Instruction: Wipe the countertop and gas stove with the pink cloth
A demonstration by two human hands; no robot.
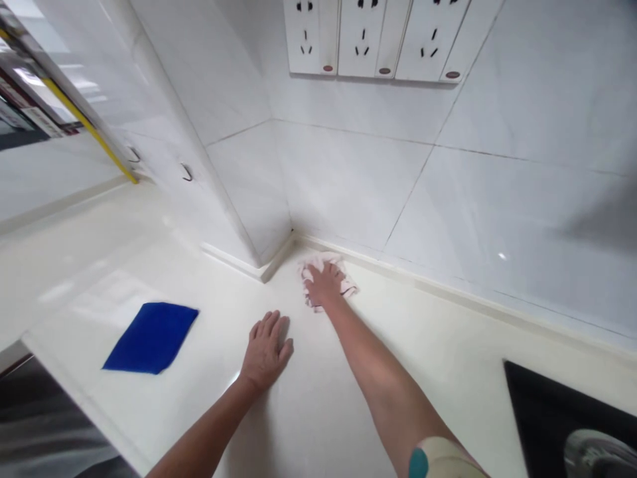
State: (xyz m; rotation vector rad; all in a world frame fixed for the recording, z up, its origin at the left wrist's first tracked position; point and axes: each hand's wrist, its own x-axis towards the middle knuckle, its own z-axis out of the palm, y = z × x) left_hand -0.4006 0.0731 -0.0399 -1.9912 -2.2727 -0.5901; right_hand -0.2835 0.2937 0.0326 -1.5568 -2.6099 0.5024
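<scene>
Just then my right hand (pixel 324 284) lay spread, pressing a white-and-pink cloth (pixel 321 257) into the corner of the desk (pixel 308 425) against the tiled wall (pixel 348 179), while my left hand (pixel 266 352) rested open, nearer the blue cloth (pixel 150 337).

Soft cloth rag (pixel 321 257), matt blue cloth (pixel 150 338), glossy stone countertop (pixel 308 411), smooth wall tiles (pixel 522 199)
</scene>
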